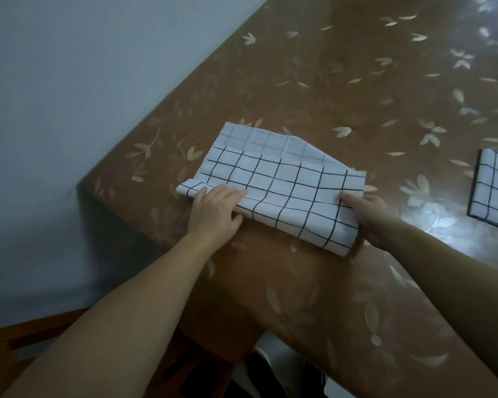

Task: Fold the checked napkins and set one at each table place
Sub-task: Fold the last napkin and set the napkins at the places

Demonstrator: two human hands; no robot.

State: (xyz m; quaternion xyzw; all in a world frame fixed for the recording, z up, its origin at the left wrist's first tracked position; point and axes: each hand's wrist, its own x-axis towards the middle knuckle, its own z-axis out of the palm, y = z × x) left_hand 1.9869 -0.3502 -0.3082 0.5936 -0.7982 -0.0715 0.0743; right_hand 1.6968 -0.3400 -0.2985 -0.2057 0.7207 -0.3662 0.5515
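Note:
A white napkin with a black grid (279,182) lies half folded on the brown leaf-patterned table (314,81), its upper layer doubled over the lower one. My left hand (213,211) grips the near-left edge of the upper layer, fingers on top and thumb tucked below. At the near-right corner, my right hand (368,216) pinches the fold, thumb on top. A second checked napkin (492,191) lies folded flat at the right edge of the view, partly cut off.
The table's left edge runs diagonally beside a pale grey wall (69,81). A wooden chair (26,334) stands at the bottom left, below the table corner. Dark shoes (270,369) show on the floor under the near edge.

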